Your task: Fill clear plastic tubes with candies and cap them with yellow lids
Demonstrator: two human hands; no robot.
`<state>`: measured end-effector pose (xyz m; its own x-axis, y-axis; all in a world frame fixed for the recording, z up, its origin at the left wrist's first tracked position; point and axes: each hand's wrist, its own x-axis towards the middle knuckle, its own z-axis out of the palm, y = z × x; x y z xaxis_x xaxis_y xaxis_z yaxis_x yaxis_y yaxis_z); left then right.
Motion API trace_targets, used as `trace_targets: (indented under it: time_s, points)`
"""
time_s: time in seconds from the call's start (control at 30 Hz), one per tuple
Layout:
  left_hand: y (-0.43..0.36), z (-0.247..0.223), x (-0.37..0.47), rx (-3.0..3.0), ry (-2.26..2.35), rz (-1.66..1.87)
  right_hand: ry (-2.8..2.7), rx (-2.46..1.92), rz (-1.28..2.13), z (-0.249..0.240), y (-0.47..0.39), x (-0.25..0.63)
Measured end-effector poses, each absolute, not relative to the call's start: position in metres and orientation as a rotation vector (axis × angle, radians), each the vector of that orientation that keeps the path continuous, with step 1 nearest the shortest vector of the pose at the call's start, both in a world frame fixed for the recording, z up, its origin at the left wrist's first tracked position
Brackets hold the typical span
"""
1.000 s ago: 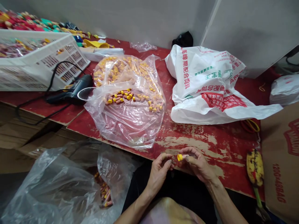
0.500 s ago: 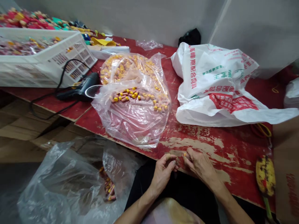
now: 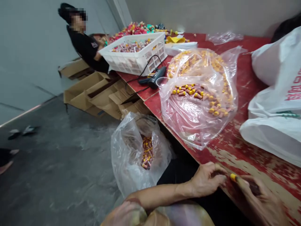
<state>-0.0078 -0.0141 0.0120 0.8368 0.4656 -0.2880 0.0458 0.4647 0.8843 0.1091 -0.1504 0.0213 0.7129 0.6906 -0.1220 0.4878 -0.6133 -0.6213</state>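
Note:
My right hand (image 3: 261, 196) is closed, with a small yellow-capped piece (image 3: 233, 177) sticking out at the fingertips. Just left of it, my left hand (image 3: 208, 180) has thumb and forefinger curled toward each other; whatever lies between them is too small to make out. Both hands are over the table's front edge, above my lap. Beyond them on the table lies a clear plastic bag (image 3: 185, 122) holding many pink pieces with yellow caps (image 3: 213, 106). Below the table edge, another clear bag (image 3: 127, 150) stands open with similar yellow-and-pink pieces (image 3: 147, 152) inside.
A white crate (image 3: 127, 61) of small wrapped items and a black corded heat gun or hair dryer (image 3: 155, 78) sit on the red table (image 3: 223, 131). White printed sack (image 3: 277, 103) at right. Cardboard boxes (image 3: 80, 91) stand left, beside a person (image 3: 87, 47) in black.
My view has swung left, bringing the floor, boxes and a person into sight. My hands stay close together, the yellow-capped piece still in the right one.

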Motion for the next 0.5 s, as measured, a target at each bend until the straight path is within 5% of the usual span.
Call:
trace_targets:
  time_s: [0.17, 0.5]
  points:
    - [-0.006, 0.012, -0.018, 1.086, 0.465, 0.225, -0.430, -1.876, 0.806, 0.029, -0.136, 0.080]
    - [0.018, 0.024, -0.024, 0.920, 0.420, 0.306, -0.558, -1.719, 0.857, 0.024, -0.106, 0.072]
